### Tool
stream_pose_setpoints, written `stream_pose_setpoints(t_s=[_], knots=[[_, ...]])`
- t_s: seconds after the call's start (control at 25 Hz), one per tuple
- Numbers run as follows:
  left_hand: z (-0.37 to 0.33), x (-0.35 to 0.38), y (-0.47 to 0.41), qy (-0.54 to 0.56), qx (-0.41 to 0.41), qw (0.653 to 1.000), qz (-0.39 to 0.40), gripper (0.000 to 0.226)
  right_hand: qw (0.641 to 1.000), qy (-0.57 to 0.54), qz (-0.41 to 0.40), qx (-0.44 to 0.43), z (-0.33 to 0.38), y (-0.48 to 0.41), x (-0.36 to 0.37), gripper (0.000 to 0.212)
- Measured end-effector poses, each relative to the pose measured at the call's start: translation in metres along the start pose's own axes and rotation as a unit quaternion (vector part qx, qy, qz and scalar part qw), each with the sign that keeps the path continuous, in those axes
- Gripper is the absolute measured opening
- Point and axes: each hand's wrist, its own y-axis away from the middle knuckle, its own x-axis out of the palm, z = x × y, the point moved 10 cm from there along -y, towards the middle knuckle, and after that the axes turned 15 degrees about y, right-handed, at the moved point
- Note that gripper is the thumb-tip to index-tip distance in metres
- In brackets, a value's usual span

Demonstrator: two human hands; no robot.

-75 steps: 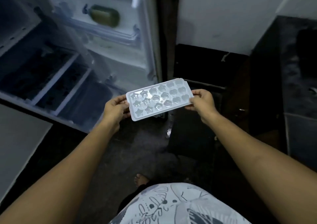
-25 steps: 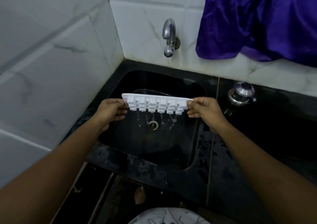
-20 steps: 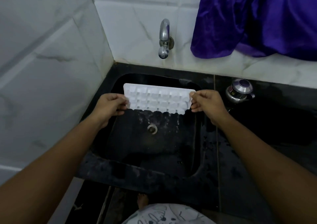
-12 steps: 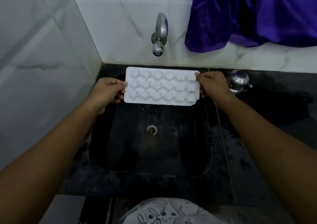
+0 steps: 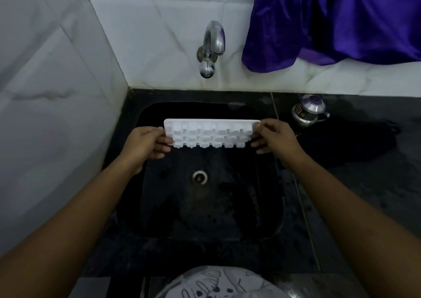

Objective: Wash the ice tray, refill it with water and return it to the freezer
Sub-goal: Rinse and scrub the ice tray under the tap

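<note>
White plastic, the ice tray (image 5: 210,133) hangs tilted over the sink (image 5: 279,206); we pinch its short ends with left hand (image 5: 145,143) and right hand (image 5: 276,137); light, probably slippery wet

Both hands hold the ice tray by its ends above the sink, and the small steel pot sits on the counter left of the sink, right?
Not quite. The head view shows the small steel pot on the counter to the right of the sink, not the left. The rest holds: left hand and right hand hold the ice tray by its ends above the sink.
</note>
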Motion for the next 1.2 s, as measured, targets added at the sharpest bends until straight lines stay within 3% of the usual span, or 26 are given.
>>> stream_pose_setpoints(t_s=[0.08,0.24,0.36,0.44,0.56,0.64,0.72,0.92,1.04,1.2], knots=[[0.003,0.001,0.000,0.048,-0.003,0.999,-0.003,0.027,0.999,-0.047,0.015,-0.001,-0.002,0.007,0.005,0.010],[0.008,0.004,-0.001,0.100,0.008,0.995,-0.007,0.013,0.992,-0.118,0.042,0.019,-0.012,0.016,0.011,0.020],[0.011,0.011,-0.004,0.135,0.015,0.991,-0.002,0.028,0.990,-0.136,-0.001,0.037,-0.023,0.015,0.006,0.006],[0.018,0.016,-0.008,0.199,-0.018,0.980,-0.001,0.038,0.992,-0.124,-0.009,0.034,-0.025,0.013,0.006,0.014],[0.037,0.030,-0.010,0.295,-0.113,0.948,0.036,0.031,0.994,-0.105,0.033,0.022,-0.019,0.010,0.015,0.037],[0.045,0.033,-0.012,0.325,-0.140,0.935,0.035,0.036,0.993,-0.084,0.076,0.017,-0.007,0.003,0.025,0.030],[0.047,0.029,-0.021,0.333,-0.132,0.933,0.018,0.040,0.994,-0.048,0.096,0.022,0.008,-0.010,0.033,0.018],[0.049,0.005,-0.035,0.313,-0.111,0.943,-0.035,0.040,0.997,0.059,0.046,0.000,0.083,-0.091,0.040,0.034],[0.052,-0.001,-0.034,0.295,-0.112,0.947,-0.051,0.040,0.994,-0.008,0.100,0.051,0.121,-0.139,0.065,0.050],[0.053,-0.005,-0.034,0.286,-0.112,0.950,-0.058,0.040,0.975,-0.102,0.177,0.084,0.138,-0.161,0.100,0.039]])
